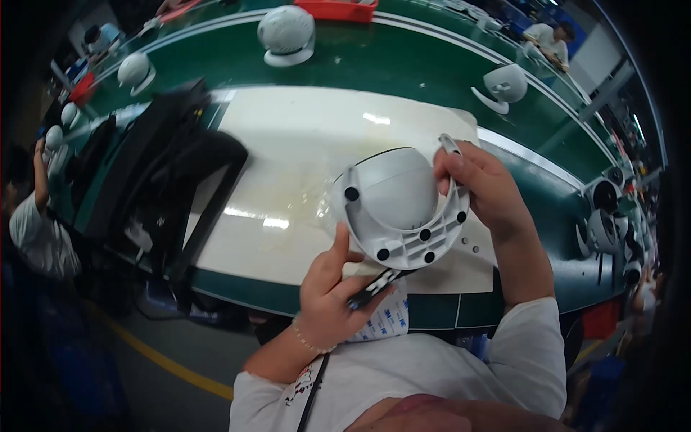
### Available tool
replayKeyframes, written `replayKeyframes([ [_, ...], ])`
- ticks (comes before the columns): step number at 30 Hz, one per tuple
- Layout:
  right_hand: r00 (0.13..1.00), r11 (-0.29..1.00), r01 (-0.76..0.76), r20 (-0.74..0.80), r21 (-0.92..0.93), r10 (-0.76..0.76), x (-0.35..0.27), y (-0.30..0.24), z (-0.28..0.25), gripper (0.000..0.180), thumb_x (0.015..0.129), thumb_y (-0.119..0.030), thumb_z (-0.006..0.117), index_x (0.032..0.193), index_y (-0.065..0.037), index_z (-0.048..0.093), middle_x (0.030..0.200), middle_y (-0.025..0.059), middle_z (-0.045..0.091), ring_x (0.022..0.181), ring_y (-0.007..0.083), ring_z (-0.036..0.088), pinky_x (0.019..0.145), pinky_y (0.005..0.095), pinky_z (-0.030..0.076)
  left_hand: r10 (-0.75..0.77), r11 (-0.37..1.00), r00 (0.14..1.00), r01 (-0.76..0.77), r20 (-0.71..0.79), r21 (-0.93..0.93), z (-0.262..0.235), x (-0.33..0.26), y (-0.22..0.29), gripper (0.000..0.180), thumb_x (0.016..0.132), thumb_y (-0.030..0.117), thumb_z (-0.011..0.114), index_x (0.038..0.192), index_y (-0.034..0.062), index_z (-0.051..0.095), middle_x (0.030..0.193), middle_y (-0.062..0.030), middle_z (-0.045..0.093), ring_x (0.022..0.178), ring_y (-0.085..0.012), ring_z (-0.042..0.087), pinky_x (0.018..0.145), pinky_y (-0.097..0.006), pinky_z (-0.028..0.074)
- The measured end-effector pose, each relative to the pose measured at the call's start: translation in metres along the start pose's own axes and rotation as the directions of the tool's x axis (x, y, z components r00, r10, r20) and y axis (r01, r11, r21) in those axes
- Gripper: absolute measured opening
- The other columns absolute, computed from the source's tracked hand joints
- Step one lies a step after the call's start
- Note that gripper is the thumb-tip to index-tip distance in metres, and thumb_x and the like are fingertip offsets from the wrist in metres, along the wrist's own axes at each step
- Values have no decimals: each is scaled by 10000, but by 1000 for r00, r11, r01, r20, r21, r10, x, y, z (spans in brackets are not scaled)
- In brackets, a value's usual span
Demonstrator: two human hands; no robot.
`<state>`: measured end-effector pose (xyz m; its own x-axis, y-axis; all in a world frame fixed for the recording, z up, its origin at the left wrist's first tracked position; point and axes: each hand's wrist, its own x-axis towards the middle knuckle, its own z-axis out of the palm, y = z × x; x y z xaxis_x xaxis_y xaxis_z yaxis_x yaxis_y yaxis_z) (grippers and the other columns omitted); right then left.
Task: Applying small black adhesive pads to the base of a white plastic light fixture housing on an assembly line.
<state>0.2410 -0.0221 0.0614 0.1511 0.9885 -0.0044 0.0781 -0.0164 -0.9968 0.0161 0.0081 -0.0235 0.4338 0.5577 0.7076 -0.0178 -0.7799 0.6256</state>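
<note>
A white rounded housing [402,191] is tilted over the pale mat, its curved, ribbed base [410,248] turned toward me. Several black round pads dot that base. My right hand [479,176] is closed on the base's upper right end, thumb and fingers pinching it. My left hand [324,299] is at the lower left edge, one finger against the base. Its other fingers are closed around a slim black-and-silver tool [374,286], whose exact kind I cannot make out. Below the tool, a white sheet with blue print [385,320] lies at the table edge, partly hidden.
Two small grey discs [470,245] lie on the pale mat [288,158] right of the base. Black padded gear [158,165] crowds the left. Similar white housings [286,34] stand along the green conveyor [389,61] and at the right. A red bin [335,10] is beyond; people work nearby.
</note>
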Motion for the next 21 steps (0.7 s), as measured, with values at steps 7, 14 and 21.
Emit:
replayKeyframes([
  [7, 779, 899, 265, -473, -348, -412, 98, 16, -84, 225, 864, -262, 503, 837, -49, 566, 750, 21, 567, 662, 148, 518, 591, 254, 404, -29, 999, 998, 30, 57, -22, -7, -4, -1, 302, 547, 66, 781, 790, 44, 602, 1236, -189, 468, 789, -228, 553, 518, -250, 384],
  [14, 776, 144, -125, -187, -982, -603, 165, 120, -156, 254, 813, -255, 526, 955, -58, 599, 934, 81, 570, 964, 254, 504, 822, 344, 418, -59, 998, 986, 62, 159, -9, -5, -1, -4, 291, 557, 80, 782, 773, 31, 593, 1216, -176, 488, 796, -233, 553, 515, -254, 398],
  [21, 637, 294, -507, -582, -810, -505, 122, 122, -237, 291, 793, -221, 456, 1029, -103, 580, 985, 117, 596, 854, 294, 578, 758, 385, 462, -115, 990, 974, 128, 194, -55, -8, -1, -10, 300, 555, 84, 786, 758, 24, 573, 1182, -178, 511, 785, -231, 560, 532, -265, 423],
])
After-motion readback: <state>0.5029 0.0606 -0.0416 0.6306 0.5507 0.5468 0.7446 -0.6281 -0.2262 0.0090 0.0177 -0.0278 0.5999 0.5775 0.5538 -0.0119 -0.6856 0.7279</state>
